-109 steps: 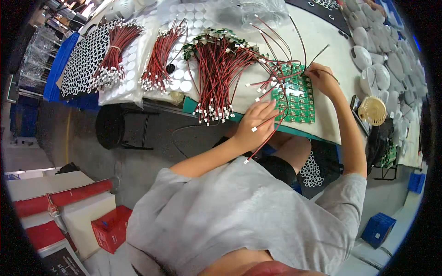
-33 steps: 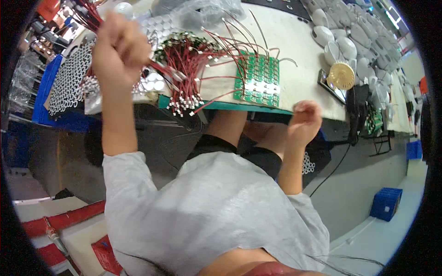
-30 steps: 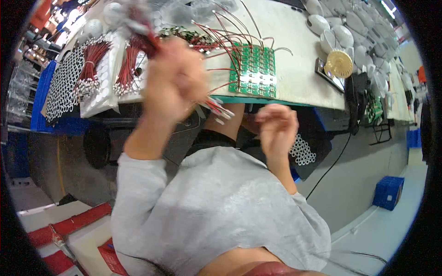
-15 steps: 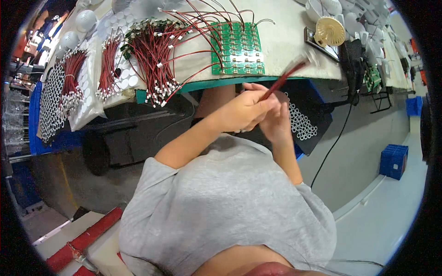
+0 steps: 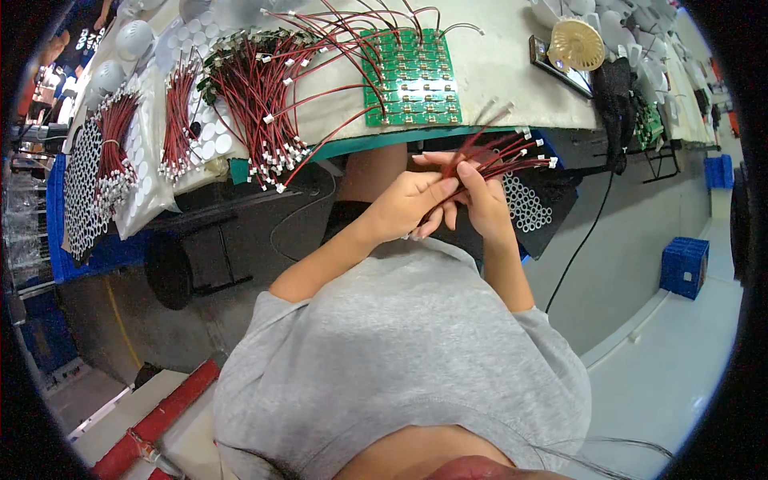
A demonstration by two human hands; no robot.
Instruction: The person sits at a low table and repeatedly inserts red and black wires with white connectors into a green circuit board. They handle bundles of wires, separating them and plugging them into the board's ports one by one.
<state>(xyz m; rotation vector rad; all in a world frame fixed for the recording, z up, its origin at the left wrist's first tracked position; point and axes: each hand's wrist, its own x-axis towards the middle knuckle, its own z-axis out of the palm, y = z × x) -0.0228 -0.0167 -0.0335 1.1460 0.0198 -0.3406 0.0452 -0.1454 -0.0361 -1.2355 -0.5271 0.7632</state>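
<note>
A bundle of dark red wires [image 5: 500, 156] with small white plugs is held in front of the table edge. My left hand [image 5: 416, 200] is closed round the bundle's near end. My right hand [image 5: 486, 204] pinches the wires beside it, thumb on top, and the plug ends fan out to the right. Some of the wires are blurred. Beyond my hands, a green circuit board panel [image 5: 416, 80] lies on the table, with red wires running from its left and far sides. Left of it rests a large heap of red wires [image 5: 264, 112] with white plugs hanging over the edge.
More tied wire bundles [image 5: 118, 148] lie at the left, by white discs and rings. A cream ribbed cup [image 5: 576, 45] stands at the right on a dark device. White rings [image 5: 528, 206] sit below the table edge. A blue crate [image 5: 684, 266] is on the floor.
The wire bundle, narrow and blurred before, has spread into a fan and tilted lower to the right. My right hand's fingers have closed onto the wires.
</note>
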